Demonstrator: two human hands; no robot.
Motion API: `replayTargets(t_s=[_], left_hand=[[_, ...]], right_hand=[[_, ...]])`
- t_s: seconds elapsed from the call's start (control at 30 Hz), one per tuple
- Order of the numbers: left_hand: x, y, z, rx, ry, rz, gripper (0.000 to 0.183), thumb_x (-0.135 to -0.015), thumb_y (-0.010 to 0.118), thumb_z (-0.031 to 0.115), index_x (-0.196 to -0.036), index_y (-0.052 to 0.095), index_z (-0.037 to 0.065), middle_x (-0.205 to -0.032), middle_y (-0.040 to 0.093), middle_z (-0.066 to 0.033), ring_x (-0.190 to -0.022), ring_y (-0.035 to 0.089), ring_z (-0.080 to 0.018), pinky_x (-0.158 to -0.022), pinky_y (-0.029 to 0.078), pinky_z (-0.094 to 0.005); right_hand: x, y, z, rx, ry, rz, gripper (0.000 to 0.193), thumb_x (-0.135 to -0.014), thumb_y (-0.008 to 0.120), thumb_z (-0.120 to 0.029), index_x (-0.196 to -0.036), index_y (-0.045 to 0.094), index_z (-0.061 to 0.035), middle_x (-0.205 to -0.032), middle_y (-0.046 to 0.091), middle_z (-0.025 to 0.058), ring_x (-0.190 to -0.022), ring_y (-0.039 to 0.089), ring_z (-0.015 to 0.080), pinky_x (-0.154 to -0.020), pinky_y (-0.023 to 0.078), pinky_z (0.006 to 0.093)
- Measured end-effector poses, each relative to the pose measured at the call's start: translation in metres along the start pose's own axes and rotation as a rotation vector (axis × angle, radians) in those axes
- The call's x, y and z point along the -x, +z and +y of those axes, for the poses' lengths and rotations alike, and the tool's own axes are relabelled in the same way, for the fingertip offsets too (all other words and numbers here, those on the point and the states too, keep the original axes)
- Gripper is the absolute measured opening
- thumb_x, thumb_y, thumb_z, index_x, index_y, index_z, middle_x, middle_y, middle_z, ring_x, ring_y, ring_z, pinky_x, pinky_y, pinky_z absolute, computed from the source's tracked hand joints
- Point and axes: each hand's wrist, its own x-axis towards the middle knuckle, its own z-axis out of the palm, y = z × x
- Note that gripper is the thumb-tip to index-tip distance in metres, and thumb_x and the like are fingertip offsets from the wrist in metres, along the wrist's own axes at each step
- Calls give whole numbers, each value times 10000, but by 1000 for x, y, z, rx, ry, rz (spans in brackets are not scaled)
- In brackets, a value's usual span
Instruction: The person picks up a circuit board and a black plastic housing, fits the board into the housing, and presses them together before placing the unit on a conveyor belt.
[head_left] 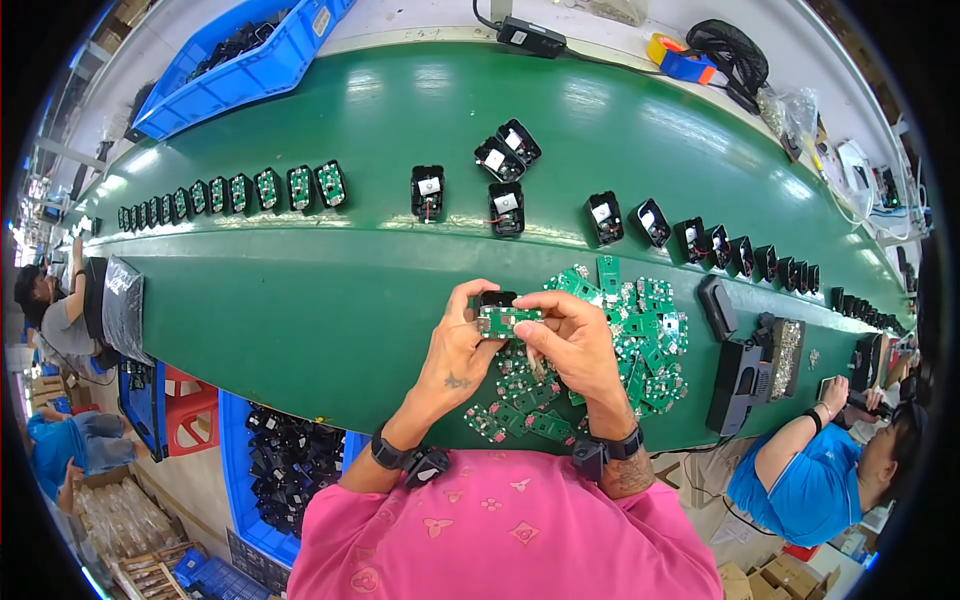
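Note:
In front of my chest, my left hand [452, 352] is closed round a small black plastic housing [497, 298]. A green circuit board [505, 321] lies against the near side of that housing. My right hand [578, 347] pinches the board's right end between thumb and fingers. Whether the board sits inside the housing or only rests against it, I cannot tell. Under and to the right of my hands spreads a loose pile of green circuit boards [645, 335].
Open black housings [606, 218] with white parts inside line the belt to the right. Housings fitted with green boards [301, 188] stand in a row at left. A blue bin [240, 75] is at the far left, a black power tool [738, 385] at right. Co-workers sit on both sides.

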Motion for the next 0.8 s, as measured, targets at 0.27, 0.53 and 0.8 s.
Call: replayTargets(t_s=[0.27, 0.53, 0.8], left_hand=[[-2, -1, 6, 5, -38, 5, 187, -859, 673, -20, -1035, 709, 28, -1307, 490, -118, -999, 631, -237, -856, 523, -345], [-2, 2, 6, -21, -2, -18, 243, -843, 679, -31, -1069, 720, 49, -1325, 481, -129, -1019, 632, -248, -869, 525, -345], [-4, 0, 14, 474, -236, -50, 818, -814, 701, -49, -1514, 283, 13, -1397, 469, -108, -1206, 557, -197, -999, 489, -316]], right_hand=[[0, -14, 3, -1, 15, 51, 235, -915, 677, -19, -1136, 646, 56, -787, 637, 32, -571, 563, 56, -456, 413, 195], [-2, -14, 6, -13, 47, 38, 230, -914, 676, -19, -1128, 644, 59, -765, 619, 19, -552, 545, 53, -451, 402, 193], [2, -11, 11, -18, 52, 80, 219, -899, 693, 3, -1084, 578, 24, -800, 592, -1, -589, 554, 39, -486, 413, 185]])
